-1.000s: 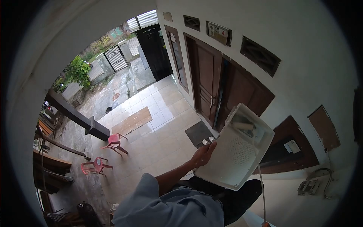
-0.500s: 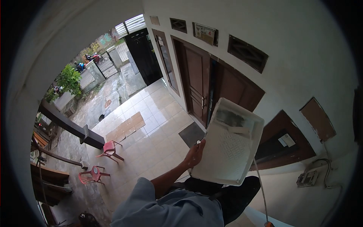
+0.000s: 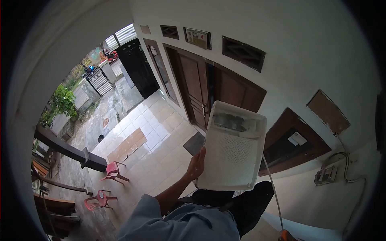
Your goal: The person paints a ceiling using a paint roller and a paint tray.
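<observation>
My left hand (image 3: 196, 164) grips the left edge of a white paint tray (image 3: 229, 172), its fingers largely hidden at the rim. The tray is tilted toward me above my legs, with a raised grid pattern and a dark grey patch in its upper part. A pale strip (image 3: 248, 135) lies across the tray near that patch. Beside the tray's right edge, a thin light rod (image 3: 274, 190) runs down to an orange handle (image 3: 286, 235) at the bottom of the view. My right hand does not show clearly there.
Brown double doors (image 3: 193, 82) stand ahead in the white wall. Two red plastic chairs (image 3: 114, 172) are at the left, near a dark post (image 3: 95, 160). Flattened cardboard (image 3: 128, 145) and a dark mat (image 3: 194, 143) lie on the tiles. An electric meter box (image 3: 325, 175) hangs at right.
The view has shifted, so the doors and wall sit further left. The tray has moved a little left and up in view and stands more upright. More of the orange handle shows.
</observation>
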A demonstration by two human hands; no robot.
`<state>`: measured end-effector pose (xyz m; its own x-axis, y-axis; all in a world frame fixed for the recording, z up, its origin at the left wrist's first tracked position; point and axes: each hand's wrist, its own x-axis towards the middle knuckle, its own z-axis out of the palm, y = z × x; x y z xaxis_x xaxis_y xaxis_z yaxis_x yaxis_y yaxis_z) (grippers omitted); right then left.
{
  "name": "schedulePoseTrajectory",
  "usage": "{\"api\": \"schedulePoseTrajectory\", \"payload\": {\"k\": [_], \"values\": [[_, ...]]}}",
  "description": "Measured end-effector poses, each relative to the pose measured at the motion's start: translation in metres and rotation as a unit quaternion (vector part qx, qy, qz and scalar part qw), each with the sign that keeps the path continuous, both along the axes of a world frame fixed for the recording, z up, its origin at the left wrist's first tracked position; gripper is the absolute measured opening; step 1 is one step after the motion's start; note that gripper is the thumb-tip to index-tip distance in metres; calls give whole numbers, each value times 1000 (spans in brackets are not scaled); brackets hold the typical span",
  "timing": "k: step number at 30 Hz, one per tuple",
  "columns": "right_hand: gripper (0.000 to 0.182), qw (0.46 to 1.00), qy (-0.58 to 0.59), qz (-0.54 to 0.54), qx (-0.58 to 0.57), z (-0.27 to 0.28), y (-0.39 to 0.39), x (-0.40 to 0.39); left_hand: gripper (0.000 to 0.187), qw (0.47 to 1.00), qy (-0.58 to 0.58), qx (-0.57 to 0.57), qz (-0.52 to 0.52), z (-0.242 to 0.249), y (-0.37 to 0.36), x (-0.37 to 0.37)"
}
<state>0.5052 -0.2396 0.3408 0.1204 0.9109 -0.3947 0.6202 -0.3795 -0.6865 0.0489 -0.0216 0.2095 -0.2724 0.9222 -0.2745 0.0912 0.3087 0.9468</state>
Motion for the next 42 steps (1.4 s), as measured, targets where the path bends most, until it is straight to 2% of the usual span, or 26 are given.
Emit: {"api": "schedulePoseTrajectory", "payload": {"k": [2,4,7,10,13,16,19,22,23,24,25,26,27,28,31,32,34,40,42], "values": [[30,988,-74,97,94,10,6,-8,75,1000,-5,-1,0,0,0,2],[30,930,-187,221,228,18,21,-21,75,1000,11,-12,-6,6,-2,6],[29,920,-201,239,238,14,31,-33,75,998,33,-36,-27,-19,-1,8],[29,995,-55,57,52,11,25,-39,74,999,38,-27,-23,-27,0,11],[28,979,-77,134,130,13,20,-34,75,999,42,-26,-16,-12,-3,13],[27,986,-102,115,62,-1,25,-33,74,998,44,-30,-30,-17,-2,14],[27,991,101,-90,1,-16,30,-49,74,997,37,-49,-38,-5,-1,17],[28,977,130,-148,-78,-2,24,-39,74,998,40,-34,-16,-24,2,13],[28,998,43,-24,43,-2,24,-35,75,999,41,-28,-14,-20,0,13],[29,980,-46,102,164,-3,25,-29,75,999,42,-21,-12,-15,0,14],[29,925,-133,223,278,-5,25,-25,75,999,42,-13,-11,-12,1,14],[28,976,-49,117,178,-11,24,-26,76,998,52,-25,-24,-12,1,14],[27,997,36,8,72,-21,23,-27,76,997,63,-36,-37,-12,2,14],[25,987,121,-101,-35,-27,23,-27,76,995,73,-46,-50,-13,3,14],[22,998,35,-40,-13,-27,26,-36,76,998,51,-9,-24,-16,1,16],[22,996,-44,52,66,-21,25,-31,77,998,52,-14,-19,-16,1,15],[23,928,-196,233,215,0,22,-12,77,998,53,-28,-10,-19,2,10],[27,961,-159,161,159,5,12,1,76,1000,31,5,5,-5,8,5],[28,973,-136,133,133,1,13,-5,75,998,56,9,4,-7,11,4]]}}
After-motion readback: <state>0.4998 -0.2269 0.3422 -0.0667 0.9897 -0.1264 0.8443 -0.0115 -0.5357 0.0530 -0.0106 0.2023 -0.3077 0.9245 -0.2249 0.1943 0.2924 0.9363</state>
